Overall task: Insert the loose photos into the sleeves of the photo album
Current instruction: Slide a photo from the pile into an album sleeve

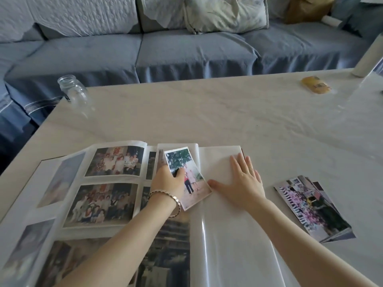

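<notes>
1. On the open photo album [217, 214], left hand [167, 181] pinches one photo [187, 177], fingers curled round its edge.
2. Right hand [241, 183] lies flat, fingers spread, pressing the blank page.
3. Loose photos [313, 206] wait rightward on the table [228, 110].
4. Advice: keep the page pinned, feed a corner into the sleeve first.

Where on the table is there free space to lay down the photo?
Bare tabletop lies beyond the album, between the glass jar and the yellow packet. A narrow strip separates album and photo stack. Crowded: the album pages under the left hand and right hand.

No text on the photo album [217, 162] or loose photos [310, 206] is legible.
</notes>
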`<state>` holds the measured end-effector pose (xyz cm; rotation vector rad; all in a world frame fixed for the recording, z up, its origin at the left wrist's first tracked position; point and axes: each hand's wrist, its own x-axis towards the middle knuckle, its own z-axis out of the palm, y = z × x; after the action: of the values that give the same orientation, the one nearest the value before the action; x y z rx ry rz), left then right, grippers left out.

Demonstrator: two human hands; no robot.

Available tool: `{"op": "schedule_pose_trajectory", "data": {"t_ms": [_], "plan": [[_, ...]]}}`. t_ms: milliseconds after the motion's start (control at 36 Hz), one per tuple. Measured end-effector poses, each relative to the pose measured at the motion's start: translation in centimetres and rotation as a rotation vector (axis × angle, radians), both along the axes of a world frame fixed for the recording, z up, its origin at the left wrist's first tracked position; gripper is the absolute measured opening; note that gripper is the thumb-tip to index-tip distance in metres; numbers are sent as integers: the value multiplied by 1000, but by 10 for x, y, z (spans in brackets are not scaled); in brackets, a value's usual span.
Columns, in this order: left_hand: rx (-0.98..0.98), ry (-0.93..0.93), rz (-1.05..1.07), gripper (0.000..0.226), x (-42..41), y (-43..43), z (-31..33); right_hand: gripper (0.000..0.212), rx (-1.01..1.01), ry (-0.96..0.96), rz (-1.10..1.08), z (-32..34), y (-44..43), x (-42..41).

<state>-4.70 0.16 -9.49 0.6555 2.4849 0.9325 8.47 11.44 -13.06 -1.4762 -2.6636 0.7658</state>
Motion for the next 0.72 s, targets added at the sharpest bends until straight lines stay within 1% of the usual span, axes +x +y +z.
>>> {"op": "schedule_pose_trajectory", "data": {"t_ms": [139, 278, 333, 389, 444, 472, 500, 528, 583, 667, 722], "plan": [[-86, 101, -28, 20, -1, 9, 5, 93, 8, 32, -33, -5, 0, 1], [-182, 266, -145, 23, 0, 15, 8, 82, -18, 76, -31, -7, 3, 1], [-203, 310, -187, 26, 0, 17, 8, 74, -6, 91, -21, -8, 3, 2], [-206, 327, -197, 26, 1, 19, 9, 62, 38, 121, 4, -9, 2, 6], [-209, 327, -190, 25, 1, 19, 9, 48, 203, 178, 119, -14, -2, 9], [-213, 327, -187, 24, 0, 18, 8, 47, 294, 204, 213, -15, -5, 11], [-215, 329, -186, 23, 0, 17, 7, 47, 336, 224, 307, -17, -6, 11], [-218, 331, -184, 22, -2, 17, 6, 48, 351, 231, 396, -19, -6, 12], [-223, 328, -173, 23, -4, 15, 3, 55, 347, 192, 503, -19, -5, 14], [-236, 302, -140, 27, -7, 14, 0, 50, 396, 163, 556, -19, 0, 18], [-259, 295, -130, 27, -9, 12, 0, 55, 385, 139, 548, -16, -1, 20]]}}
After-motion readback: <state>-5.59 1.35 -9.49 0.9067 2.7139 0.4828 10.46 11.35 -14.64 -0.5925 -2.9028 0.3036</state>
